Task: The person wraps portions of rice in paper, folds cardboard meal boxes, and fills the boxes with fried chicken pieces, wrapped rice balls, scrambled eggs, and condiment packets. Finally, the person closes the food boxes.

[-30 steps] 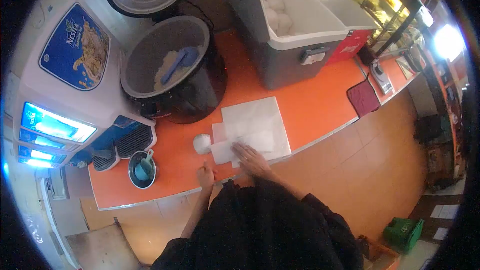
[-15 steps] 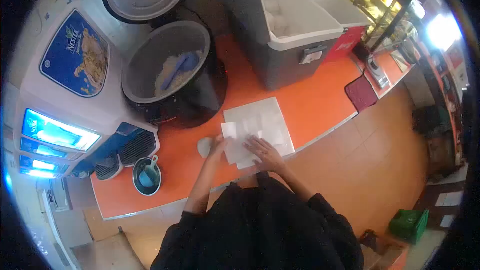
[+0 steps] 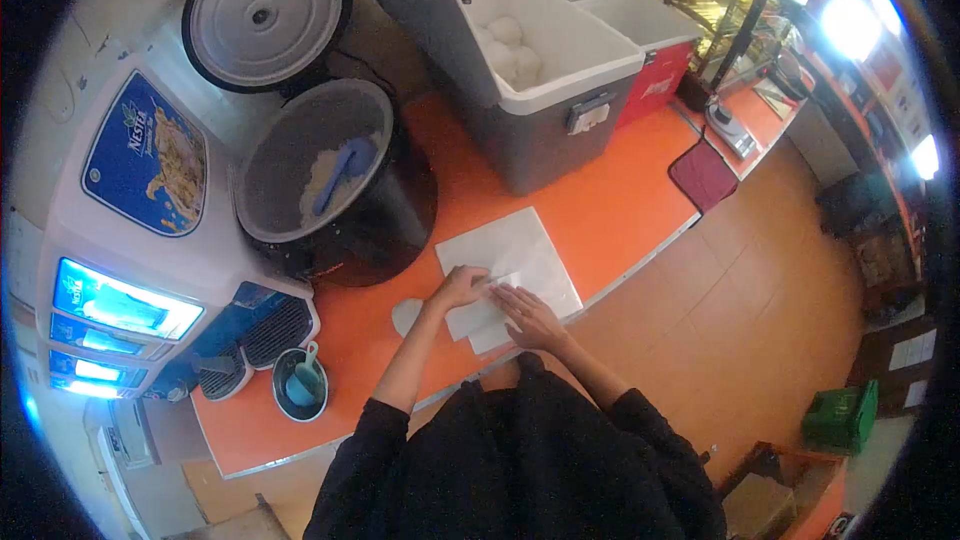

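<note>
"NESTEA" on blue panel (image 3: 150,165) of drink dispenser (image 3: 215,260); other lettering unreadable.

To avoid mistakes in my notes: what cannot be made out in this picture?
Head view:
White sheets beneath the right hand: hidden by it.
Left hand: its grip is too small to judge.
White round item: partly hidden by the left forearm.
Grey cooler: far part cut off by top edge.

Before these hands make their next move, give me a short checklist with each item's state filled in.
1. Right hand at the white paper: ok, fingers extended over it.
2. Left hand gripping the paper: cannot tell, too small.
3. Paper supported: ok, on the orange counter.
4. Round white item clear of the left forearm: cannot tell, overlapped in view.
5. Grey cooler open: ok, white pieces show inside.
</note>
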A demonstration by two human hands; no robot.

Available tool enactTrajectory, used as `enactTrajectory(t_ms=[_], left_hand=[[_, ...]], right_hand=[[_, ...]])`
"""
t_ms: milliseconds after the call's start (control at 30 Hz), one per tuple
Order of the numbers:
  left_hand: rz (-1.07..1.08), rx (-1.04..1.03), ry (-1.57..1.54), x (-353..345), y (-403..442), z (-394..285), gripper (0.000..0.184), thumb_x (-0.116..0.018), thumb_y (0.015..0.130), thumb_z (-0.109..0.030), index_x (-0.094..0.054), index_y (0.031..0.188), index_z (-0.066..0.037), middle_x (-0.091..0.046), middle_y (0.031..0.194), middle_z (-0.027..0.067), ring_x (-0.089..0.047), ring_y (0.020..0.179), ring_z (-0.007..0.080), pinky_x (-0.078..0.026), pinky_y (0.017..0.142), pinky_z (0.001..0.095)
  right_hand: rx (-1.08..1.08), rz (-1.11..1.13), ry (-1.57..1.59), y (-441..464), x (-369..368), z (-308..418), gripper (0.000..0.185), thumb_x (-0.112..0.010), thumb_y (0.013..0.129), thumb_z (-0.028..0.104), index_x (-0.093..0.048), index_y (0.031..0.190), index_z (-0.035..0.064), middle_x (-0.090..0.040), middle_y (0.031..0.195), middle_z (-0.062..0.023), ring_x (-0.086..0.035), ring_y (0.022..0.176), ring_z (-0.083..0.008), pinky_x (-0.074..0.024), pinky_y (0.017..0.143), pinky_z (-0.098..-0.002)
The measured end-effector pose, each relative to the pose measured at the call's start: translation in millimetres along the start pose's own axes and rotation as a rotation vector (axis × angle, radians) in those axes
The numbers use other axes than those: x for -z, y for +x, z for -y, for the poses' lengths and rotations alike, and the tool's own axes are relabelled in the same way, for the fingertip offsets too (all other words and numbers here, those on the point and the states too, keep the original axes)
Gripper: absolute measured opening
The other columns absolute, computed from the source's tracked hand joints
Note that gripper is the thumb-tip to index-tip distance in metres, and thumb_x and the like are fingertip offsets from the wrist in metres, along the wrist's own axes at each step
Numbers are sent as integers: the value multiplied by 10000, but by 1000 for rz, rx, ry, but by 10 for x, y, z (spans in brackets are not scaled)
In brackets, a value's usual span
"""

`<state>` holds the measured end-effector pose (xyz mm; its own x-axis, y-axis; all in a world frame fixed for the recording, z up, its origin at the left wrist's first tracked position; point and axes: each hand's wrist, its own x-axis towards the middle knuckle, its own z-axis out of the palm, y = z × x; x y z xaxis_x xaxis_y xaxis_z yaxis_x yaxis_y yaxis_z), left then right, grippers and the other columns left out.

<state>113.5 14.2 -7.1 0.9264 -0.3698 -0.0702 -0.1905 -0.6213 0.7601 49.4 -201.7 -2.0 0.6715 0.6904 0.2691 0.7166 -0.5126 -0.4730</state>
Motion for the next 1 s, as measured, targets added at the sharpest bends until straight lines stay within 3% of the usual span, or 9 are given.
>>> enactTrajectory(t_ms=[67,133,367,600,667,733,833,933,1000], left_hand=[[71,61,-112,-63,38,-18,299,-564,739,-24,-678,1015,-40,-661,1043,156,-648,953,268,-510,807,345],[-187,-187,-70,-194,-87,-9,323,-480,784,30,-662,1044,-36,-649,1060,169,-642,970,290,-500,842,360],[-231,-135,-141,-347,-458,-311,408,-413,788,70,-627,1118,-37,-625,1112,179,-605,1044,312,-481,904,359],[-189,-301,333,-424,-825,-277,479,-491,812,-70,-477,1286,-3,-498,1312,171,-464,1233,306,-342,1052,414],[-192,-329,527,-503,-916,-343,488,-526,797,-79,-480,1274,13,-499,1315,161,-451,1246,301,-339,1054,417],[-202,-285,642,-624,-991,-412,559,-554,814,-166,-415,1308,55,-449,1344,196,-426,1258,324,-348,1038,433],[-277,-208,538,-855,-1103,-471,578,-556,840,-216,-399,1312,77,-408,1367,219,-401,1274,335,-349,1031,436],[-310,-146,602,-985,-1164,-461,583,-548,864,-265,-396,1324,60,-413,1365,213,-397,1278,334,-349,1031,427],[-311,-126,661,-997,-1156,-497,576,-550,865,-266,-402,1326,47,-423,1351,210,-406,1268,330,-355,1027,420]], right_hand=[[47,-13,-27,0,7,-51,724,-609,723,76,-335,1392,56,-351,1431,-134,-353,1313,-296,-306,1082,-432],[61,-14,-44,-3,-23,-77,707,-603,729,78,-345,1387,55,-360,1425,-135,-362,1307,-297,-310,1082,-425],[105,-48,-59,-70,-198,-157,610,-566,760,97,-403,1345,35,-435,1368,-148,-420,1262,-303,-324,1078,-401],[63,-79,78,-123,-244,-205,519,-552,753,76,-495,1269,72,-483,1319,-122,-441,1245,-283,-345,1060,-420],[106,-246,-273,-69,-127,-226,517,-557,752,67,-505,1263,123,-504,1295,-84,-456,1232,-256,-349,1049,-423],[112,-173,-338,207,102,-152,494,-559,761,92,-532,1250,159,-512,1292,-53,-480,1207,-238,-346,1036,-416],[294,-100,-386,416,42,-390,385,-548,777,140,-603,1157,145,-554,1244,-45,-477,1207,-224,-326,1033,-429],[-32,-14,-449,227,46,-873,194,-534,775,161,-682,891,114,-625,1101,-56,-465,1198,-258,-288,1034,-484],[-138,-455,1002,17,-324,-1308,195,-548,741,126,-688,874,102,-628,1006,-66,-490,1145,-274,-307,1002,-508]])
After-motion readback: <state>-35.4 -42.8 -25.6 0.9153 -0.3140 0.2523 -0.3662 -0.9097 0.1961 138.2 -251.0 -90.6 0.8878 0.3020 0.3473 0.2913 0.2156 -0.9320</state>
